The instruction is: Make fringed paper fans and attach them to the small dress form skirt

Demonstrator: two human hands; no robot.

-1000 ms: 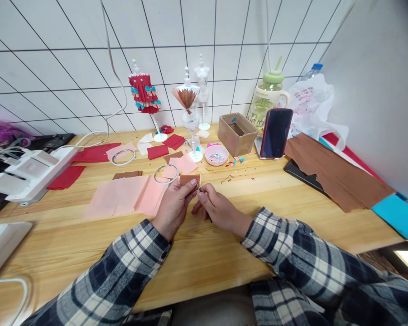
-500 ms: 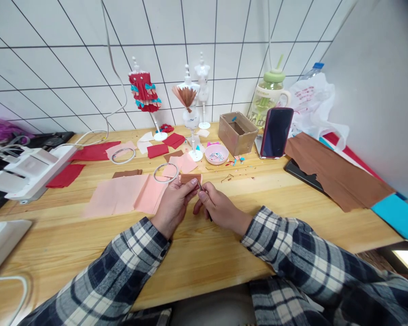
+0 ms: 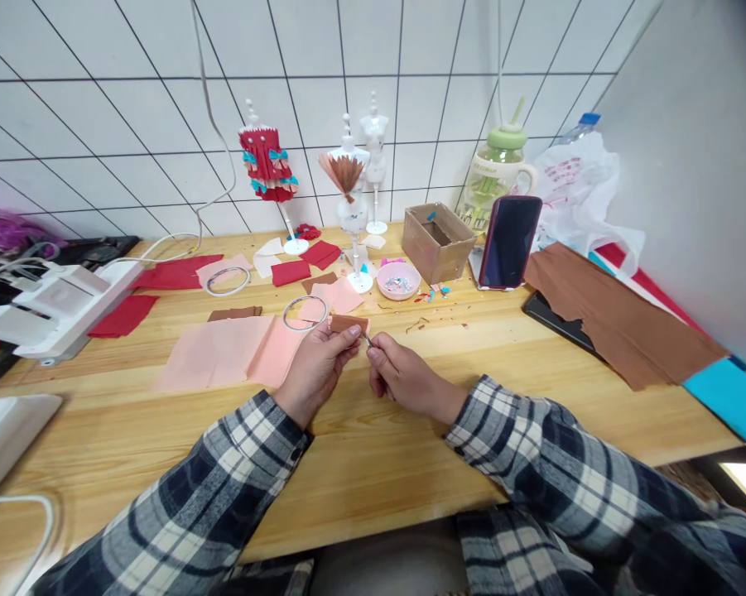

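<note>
My left hand (image 3: 323,360) is closed on a small folded strip of brown crepe paper (image 3: 348,324), which shows a pink edge at its right end. The thumb presses on the strip from above. Just to the right, my right hand (image 3: 403,368) is closed around slim metal tweezers (image 3: 368,339); their tip meets the right end of the strip. Most of the tweezers is hidden in my fingers. Beside my left hand lie pink paper sheets (image 3: 217,352) and a thin silver ring (image 3: 305,313).
Small dress forms stand behind my hands, one in a red paper dress (image 3: 266,161), one with a brown paper fan (image 3: 348,174). A pink bowl (image 3: 398,285), cardboard box (image 3: 438,248) and propped phone (image 3: 510,244) stand right. A power strip (image 3: 74,310) lies left.
My right hand has turned and moved slightly right, and the lower end of the tweezers no longer shows below it. The brown strip has tilted a little in my left hand.
</note>
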